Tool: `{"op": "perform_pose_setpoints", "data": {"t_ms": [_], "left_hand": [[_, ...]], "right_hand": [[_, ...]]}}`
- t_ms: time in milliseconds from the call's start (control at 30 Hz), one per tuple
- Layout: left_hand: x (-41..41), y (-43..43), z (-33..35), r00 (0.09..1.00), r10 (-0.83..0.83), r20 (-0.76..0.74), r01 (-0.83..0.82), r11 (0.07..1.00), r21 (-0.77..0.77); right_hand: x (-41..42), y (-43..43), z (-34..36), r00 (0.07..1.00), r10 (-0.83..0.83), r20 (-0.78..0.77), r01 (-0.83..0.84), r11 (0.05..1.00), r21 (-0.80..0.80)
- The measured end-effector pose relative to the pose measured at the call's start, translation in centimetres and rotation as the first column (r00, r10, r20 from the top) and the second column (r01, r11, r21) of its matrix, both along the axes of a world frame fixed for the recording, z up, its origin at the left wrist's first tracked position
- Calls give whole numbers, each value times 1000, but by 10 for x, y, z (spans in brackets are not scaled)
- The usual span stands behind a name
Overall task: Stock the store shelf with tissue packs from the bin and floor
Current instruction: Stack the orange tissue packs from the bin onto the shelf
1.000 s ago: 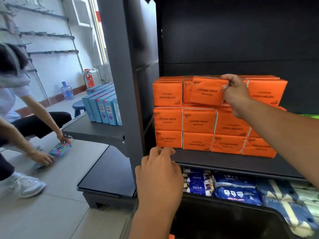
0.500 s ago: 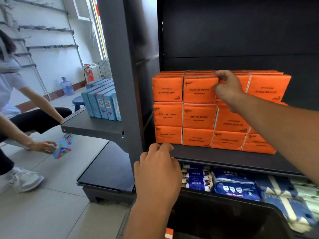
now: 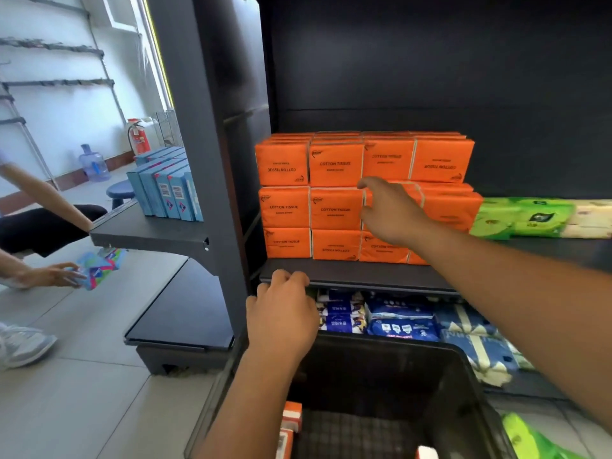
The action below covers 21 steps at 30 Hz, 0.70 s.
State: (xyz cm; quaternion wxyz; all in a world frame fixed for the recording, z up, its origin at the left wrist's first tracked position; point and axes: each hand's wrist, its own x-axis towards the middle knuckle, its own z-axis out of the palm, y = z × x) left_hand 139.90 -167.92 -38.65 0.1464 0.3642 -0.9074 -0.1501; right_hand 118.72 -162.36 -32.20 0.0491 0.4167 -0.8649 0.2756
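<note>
Right hand hovers open before the packs; left hand grips the shelf edge, likely for balance.

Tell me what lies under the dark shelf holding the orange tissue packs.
Blue and white wrapped packs lie there. The left hand and black plastic bin cover the rest.

The left arm rises from the bottom edge, forearm bare and wrist straight. The left hand shows its back to the camera, its fingers curled over the front lip of the shelf. The right arm comes in from the right edge, stretched forward and up across the view. The right hand hangs loose, index finger and thumb spread leftward, holding nothing.
</note>
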Motion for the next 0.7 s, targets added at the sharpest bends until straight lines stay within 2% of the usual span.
{"op": "perform_pose_setpoints", "data": {"t_ms": [167, 500, 700], "left_hand": [[-7, 17, -16, 991, -46, 129, 48, 999, -12], [-4, 32, -44, 952, -82, 295, 106, 992, -64], [4, 21, -69, 903, -90, 420, 106, 994, -16]], "right_hand": [[40, 44, -39, 996, 62, -69, -44, 969, 245], [64, 123, -107, 994, 101, -27, -80, 899, 430], [61, 160, -138, 997, 61, 52, -79, 839, 539]]}}
